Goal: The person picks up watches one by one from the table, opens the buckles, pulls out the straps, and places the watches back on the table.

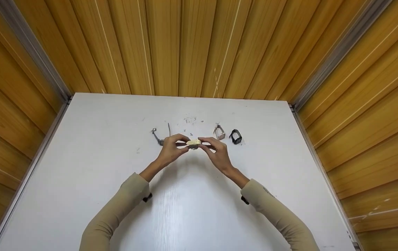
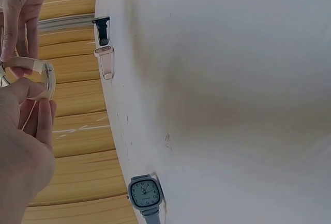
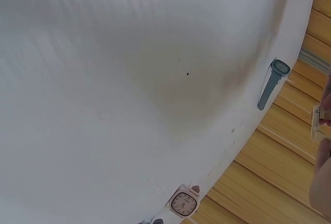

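A cream watch (image 1: pixel 194 142) is held above the white table between both hands. In the head view the left hand (image 1: pixel 174 150) pinches its left side with thumb and fingers, and the right hand (image 1: pixel 217 153) pinches its right side. Seen from the left wrist, the strap of the cream watch (image 2: pixel 50 79) forms a loop, the left hand (image 2: pixel 26 146) around its lower part and the right hand (image 2: pixel 23 17) at its upper part. The right wrist view catches only an edge of the cream watch (image 3: pixel 316 123) beside fingers.
A blue-grey watch (image 1: pixel 160 141) lies on the table (image 1: pixel 98 157) just left of the hands. To the right are a pink watch (image 1: pixel 219 132) and a black watch (image 1: pixel 235 137). Small dark marks dot the tabletop behind the hands. Wood-patterned walls (image 1: pixel 195 48) surround the table.
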`<state>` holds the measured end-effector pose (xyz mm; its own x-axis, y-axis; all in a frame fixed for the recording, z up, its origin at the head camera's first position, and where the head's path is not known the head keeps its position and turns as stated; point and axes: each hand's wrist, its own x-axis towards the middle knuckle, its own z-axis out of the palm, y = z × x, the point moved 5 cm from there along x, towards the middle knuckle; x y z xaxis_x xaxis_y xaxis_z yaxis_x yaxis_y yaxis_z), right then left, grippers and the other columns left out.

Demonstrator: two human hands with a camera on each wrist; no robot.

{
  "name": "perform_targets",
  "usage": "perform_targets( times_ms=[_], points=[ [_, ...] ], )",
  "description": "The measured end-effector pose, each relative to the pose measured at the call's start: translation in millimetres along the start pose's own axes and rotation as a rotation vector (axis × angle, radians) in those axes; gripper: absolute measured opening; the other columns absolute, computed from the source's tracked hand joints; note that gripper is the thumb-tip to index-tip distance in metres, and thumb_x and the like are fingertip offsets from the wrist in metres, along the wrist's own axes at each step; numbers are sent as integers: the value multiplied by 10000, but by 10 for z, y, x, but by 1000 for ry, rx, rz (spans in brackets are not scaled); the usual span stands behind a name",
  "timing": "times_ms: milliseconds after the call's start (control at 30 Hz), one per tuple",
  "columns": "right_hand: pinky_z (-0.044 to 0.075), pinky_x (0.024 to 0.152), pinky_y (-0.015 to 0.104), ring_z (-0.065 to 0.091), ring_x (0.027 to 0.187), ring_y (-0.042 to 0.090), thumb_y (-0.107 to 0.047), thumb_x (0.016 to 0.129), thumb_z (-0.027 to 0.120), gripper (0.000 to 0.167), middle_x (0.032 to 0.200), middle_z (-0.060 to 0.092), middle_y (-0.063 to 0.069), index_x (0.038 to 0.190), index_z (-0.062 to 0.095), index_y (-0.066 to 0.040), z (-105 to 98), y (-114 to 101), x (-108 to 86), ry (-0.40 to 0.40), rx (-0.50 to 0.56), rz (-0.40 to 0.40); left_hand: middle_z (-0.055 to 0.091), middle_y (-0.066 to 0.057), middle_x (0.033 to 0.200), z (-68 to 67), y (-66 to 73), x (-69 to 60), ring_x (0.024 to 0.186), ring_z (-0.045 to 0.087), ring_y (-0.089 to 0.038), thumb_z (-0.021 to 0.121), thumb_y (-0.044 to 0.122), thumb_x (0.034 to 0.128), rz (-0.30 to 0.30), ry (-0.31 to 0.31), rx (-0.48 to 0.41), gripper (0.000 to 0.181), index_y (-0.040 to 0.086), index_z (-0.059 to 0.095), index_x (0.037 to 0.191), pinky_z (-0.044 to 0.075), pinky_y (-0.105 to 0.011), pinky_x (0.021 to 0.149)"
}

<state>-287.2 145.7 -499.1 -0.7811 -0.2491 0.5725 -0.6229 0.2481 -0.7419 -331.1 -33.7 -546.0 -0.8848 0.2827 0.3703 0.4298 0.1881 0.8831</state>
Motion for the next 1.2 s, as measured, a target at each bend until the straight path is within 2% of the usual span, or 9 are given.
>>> perform_targets(
  times_ms=[200,300,400,467,600,767,1000,1200],
  points=[
    [620,877,307,697,1017,436,154,874,683,231,1089,717,298,1105,686,158,-9,-16,10,14,4,0,733,-196,1084,-12,20,-8,1067,713,-358,733,-132,838,1,-31,32,243,-39,718,1063,614,-361,933],
    [622,875,321,702,1030,421,130,885,688,223,1092,722,281,1108,694,138,3,38,29,24,6,12,740,-189,1091,-39,49,7,1066,714,-354,745,-113,841,13,-26,43,251,-29,727,1077,615,-403,936],
    [625,870,340,698,1038,425,131,889,684,219,1091,720,279,1108,691,137,13,39,49,29,9,20,738,-197,1101,-58,90,10,1069,708,-374,762,-89,845,49,-7,30,255,-22,730,1089,611,-482,926],
    [625,871,338,697,1039,426,131,889,683,220,1090,717,280,1109,689,138,17,36,56,28,7,14,734,-190,1104,-57,116,14,1070,704,-370,770,-62,855,74,-2,17,241,-13,732,1088,618,-463,914],
    [625,866,350,694,1034,442,156,880,676,218,1085,709,300,1098,677,161,17,-16,62,20,-11,8,732,-159,1094,-30,159,24,1044,712,-323,793,32,874,115,-6,27,237,-17,726,1097,630,-326,877],
    [624,868,378,697,1035,442,163,876,677,221,1088,712,297,1097,679,157,25,-4,45,23,-4,19,743,-142,1059,2,186,25,999,717,-308,815,89,869,144,4,37,272,-27,730,1100,635,-330,855],
    [623,878,395,694,1049,438,164,883,670,234,1107,705,292,1117,668,158,36,-15,33,29,23,26,752,-118,1060,21,178,14,1000,719,-303,819,108,865,132,29,-5,208,56,762,1058,637,-384,849],
    [627,867,377,695,1048,430,159,880,678,256,1111,699,312,1135,657,173,55,-6,26,38,46,17,742,-177,1053,23,174,-1,988,708,-367,819,42,844,104,47,-31,222,6,756,1054,629,-479,849]
  ],
)
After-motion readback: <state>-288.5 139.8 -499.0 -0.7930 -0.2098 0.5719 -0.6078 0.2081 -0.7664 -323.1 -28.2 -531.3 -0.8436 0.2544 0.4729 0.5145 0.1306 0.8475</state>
